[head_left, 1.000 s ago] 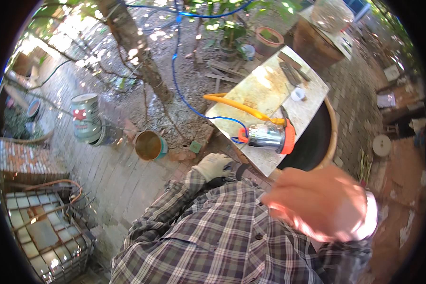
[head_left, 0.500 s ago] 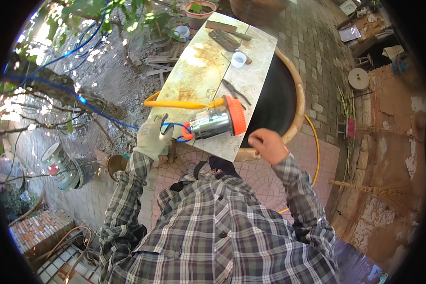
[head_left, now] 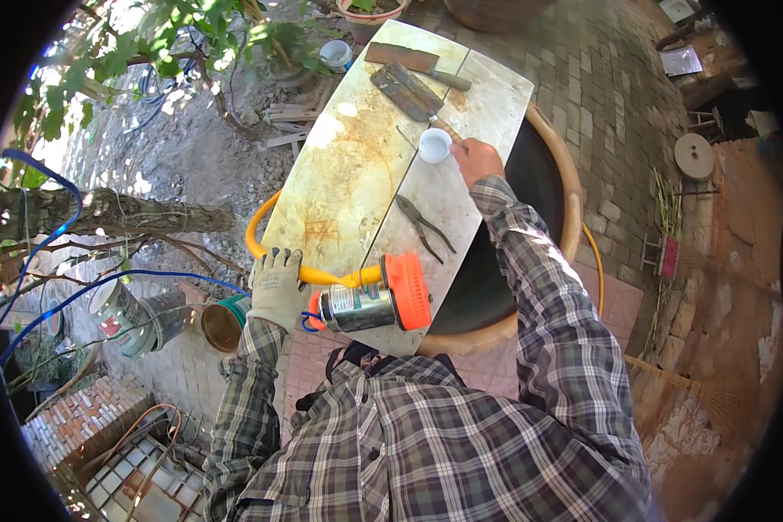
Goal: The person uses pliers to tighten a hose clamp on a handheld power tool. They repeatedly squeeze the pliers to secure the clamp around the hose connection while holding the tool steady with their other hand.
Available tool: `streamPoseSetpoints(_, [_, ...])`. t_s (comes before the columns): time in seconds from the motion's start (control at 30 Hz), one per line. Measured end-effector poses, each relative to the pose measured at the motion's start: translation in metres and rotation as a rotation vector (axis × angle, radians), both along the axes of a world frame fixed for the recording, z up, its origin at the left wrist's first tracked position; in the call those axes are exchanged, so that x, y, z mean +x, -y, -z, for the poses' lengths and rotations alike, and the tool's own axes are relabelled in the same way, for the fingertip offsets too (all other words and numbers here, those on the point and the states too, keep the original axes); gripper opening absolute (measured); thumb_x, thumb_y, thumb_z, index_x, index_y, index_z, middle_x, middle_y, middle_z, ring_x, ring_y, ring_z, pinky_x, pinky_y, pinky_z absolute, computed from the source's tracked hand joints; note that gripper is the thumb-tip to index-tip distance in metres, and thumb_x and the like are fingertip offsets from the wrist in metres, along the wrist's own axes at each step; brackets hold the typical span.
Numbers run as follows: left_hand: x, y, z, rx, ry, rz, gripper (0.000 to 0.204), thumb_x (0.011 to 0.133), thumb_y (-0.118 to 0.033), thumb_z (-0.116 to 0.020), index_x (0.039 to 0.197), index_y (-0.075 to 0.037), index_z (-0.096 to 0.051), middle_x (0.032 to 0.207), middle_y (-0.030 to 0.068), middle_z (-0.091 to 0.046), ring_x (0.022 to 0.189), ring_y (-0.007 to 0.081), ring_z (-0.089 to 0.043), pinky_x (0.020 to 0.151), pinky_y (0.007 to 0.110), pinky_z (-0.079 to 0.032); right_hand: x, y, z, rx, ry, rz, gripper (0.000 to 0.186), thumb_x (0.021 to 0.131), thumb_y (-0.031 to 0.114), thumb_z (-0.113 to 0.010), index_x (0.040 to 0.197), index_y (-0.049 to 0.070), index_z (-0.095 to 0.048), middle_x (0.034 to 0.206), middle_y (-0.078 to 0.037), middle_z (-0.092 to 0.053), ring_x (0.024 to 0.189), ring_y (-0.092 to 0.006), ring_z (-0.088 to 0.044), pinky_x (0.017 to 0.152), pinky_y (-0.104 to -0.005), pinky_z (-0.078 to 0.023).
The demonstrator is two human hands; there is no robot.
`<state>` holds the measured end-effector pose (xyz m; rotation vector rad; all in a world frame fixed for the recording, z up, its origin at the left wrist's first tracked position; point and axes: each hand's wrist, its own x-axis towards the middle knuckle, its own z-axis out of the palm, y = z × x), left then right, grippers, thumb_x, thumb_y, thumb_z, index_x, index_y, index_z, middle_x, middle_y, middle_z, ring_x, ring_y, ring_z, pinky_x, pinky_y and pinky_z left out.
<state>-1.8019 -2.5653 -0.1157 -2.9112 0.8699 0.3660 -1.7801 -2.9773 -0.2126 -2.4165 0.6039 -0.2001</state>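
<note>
a: so, where do the two hands sit right now?

b: the left hand (head_left: 276, 287), in a pale work glove, is curled around the yellow hose (head_left: 274, 226) at the near left edge of the desk (head_left: 357, 165), the fingers wrapped over it and not spread. the right hand (head_left: 477, 161) is far out by the right edge, closed beside the small white cup (head_left: 434, 145); whether it pinches the cup's rim or only touches it, i cannot tell.

a: and the metal canister?

b: the silver cylinder with the orange cap (head_left: 374, 300) lies on its side at the near corner of the desk, just beside the gloved hand, with the hose running to its orange end. lying flat probably keeps it from rolling off, and the left hand's grip seems to steady the hose against it.

a: any label on it?

b: a printed band wraps the silver body, dark with lighter patches, facing up. too small to make out more.

a: what else is on the slab?

b: dark pliers (head_left: 422, 228) lie slightly open in the middle, between the cylinder and the cup. a rusty flat blade tool (head_left: 406, 90) and a second one with a handle (head_left: 418, 63) rest at the far end. the desk is a stained pale slab laid across a big round basin (head_left: 574, 217), likely for a working height. a blue hose (head_left: 78, 291) trails off to the left, over the ground.
</note>
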Motion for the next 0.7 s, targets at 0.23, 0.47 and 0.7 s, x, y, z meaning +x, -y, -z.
streamPoseSetpoints(0.23, [0.000, 0.001, 0.012, -0.059, -0.021, -0.047, 0.059, 0.071, -0.020, -0.069, 0.128, -0.006, -0.057, 0.129, 0.0159, -0.055, 0.129, 0.0368, -0.044, 0.112, 0.047, -0.030, 0.026, -0.039, 0.011, 0.075, -0.065, 0.163, 0.028, 0.084, 0.016, -0.061, 0.106, -0.001, -0.060, 0.093, -0.022, -0.067, 0.095, -0.0416, -0.063, 0.083, -0.0482, -0.050])
streamPoseSetpoints(0.47, [-0.003, -0.005, 0.004, -0.061, -0.042, -0.105, 0.059, 0.072, -0.019, -0.068, 0.128, -0.005, -0.057, 0.131, 0.0165, -0.054, 0.131, 0.0361, -0.043, 0.114, 0.047, -0.027, 0.007, -0.045, 0.000, 0.500, -0.061, -0.104, 0.026, 0.084, 0.021, -0.065, 0.098, -0.001, -0.063, 0.086, -0.022, -0.067, 0.080, -0.0371, -0.066, 0.070, -0.0467, -0.052])
streamPoseSetpoints(0.7, [-0.001, 0.007, 0.005, -0.029, -0.080, -0.103, 0.057, 0.075, -0.020, -0.067, 0.129, -0.005, -0.056, 0.133, 0.0175, -0.053, 0.133, 0.0365, -0.041, 0.116, 0.047, -0.025, 0.033, -0.006, 0.026, -0.244, 0.150, 0.028, 0.034, 0.078, 0.029, -0.075, 0.098, 0.004, -0.064, 0.095, -0.017, -0.059, 0.085, -0.0354, -0.060, 0.075, -0.0471, -0.049])
